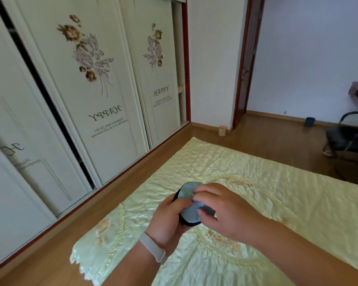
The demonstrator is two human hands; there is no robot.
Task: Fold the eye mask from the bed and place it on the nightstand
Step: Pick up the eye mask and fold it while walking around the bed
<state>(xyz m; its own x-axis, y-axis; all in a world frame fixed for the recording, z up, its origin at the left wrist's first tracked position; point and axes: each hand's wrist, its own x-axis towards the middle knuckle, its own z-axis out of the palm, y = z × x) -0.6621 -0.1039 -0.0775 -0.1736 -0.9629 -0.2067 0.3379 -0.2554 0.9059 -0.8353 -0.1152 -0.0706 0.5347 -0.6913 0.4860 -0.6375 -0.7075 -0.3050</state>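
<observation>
Mask (189, 206) is held above the bed (277, 193), near centre, left hand (167, 221) and right hand (225, 211) fingers both clamped on it, mid-fold. Next, probably: finish the fold, then find the nightstand, which is out of view.

eye mask (189, 207) held above bed (277, 203) mid-width, between left hand (165, 226) and right hand (225, 211) | wardrobe (95, 96) beyond bed's left edge | chair (347, 137) past far right corner
</observation>
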